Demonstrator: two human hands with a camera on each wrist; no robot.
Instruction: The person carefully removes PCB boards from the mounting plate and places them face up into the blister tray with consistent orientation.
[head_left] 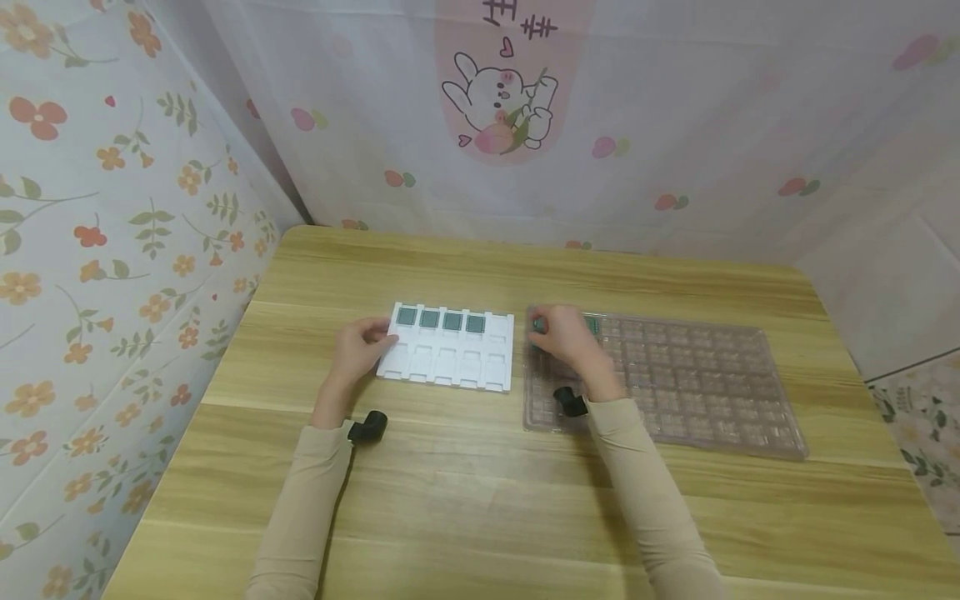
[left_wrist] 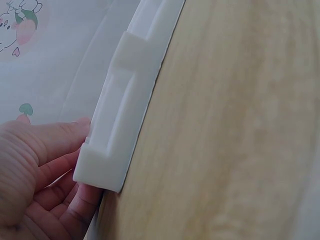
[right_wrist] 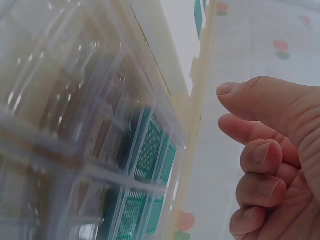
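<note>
My left hand (head_left: 358,350) grips the left end of a white plastic tray (head_left: 495,350), thumb on its edge and fingers curled below, as the left wrist view shows. Several square green chips (head_left: 452,321) sit in its far row; the last pocket of that row and the near row hold none. My right hand (head_left: 566,333) is over the far left corner of a clear compartment tray (head_left: 720,383). In the right wrist view its thumb and forefinger stand slightly apart with nothing between them. Green gridded chips (right_wrist: 150,145) lie in that tray's compartments beside the hand.
Both trays lie on a wooden table (head_left: 450,500), the white one left of the clear one with a narrow gap between. A printed curtain (head_left: 637,125) hangs behind the far edge, and a floral one (head_left: 112,250) at the left. Black wrist cameras (head_left: 369,427) stick out from both sleeves.
</note>
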